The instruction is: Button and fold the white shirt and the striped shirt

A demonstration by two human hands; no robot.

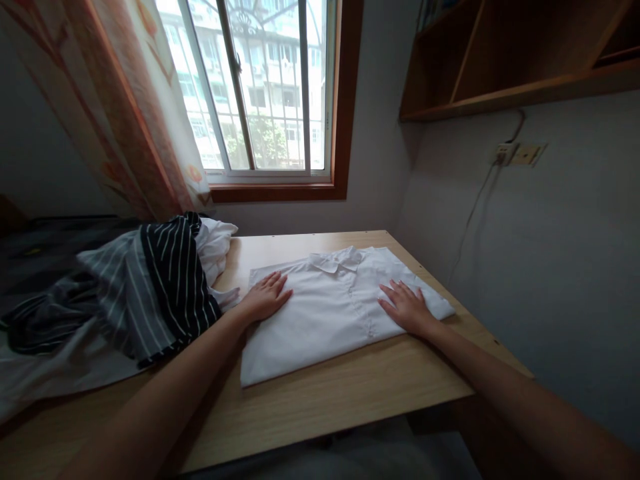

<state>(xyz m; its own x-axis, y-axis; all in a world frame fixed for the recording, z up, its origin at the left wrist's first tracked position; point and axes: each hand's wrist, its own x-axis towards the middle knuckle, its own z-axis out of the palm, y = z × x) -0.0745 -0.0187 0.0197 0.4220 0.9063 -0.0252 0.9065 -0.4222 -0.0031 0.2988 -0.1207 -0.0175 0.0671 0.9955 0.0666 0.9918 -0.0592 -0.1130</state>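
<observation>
A white collared shirt (310, 320) lies folded into a flat, roughly rectangular shape on the wooden table (280, 427). Its collar points toward the window, and a button placket runs down the right of its middle. My left hand (266, 295) rests flat on the shirt's left side, fingers stretched out. On the right part of the shirt lies my right hand (406, 307), palm down with its fingers spread. Neither hand grips the cloth.
A heap of clothes, with a black and grey striped garment (165, 280) and a white cloth (215, 247), lies at the table's left. Behind stand a window (265, 93) and a curtain (125, 100). A shelf (500, 93) and a cable (473, 213) are on the right wall.
</observation>
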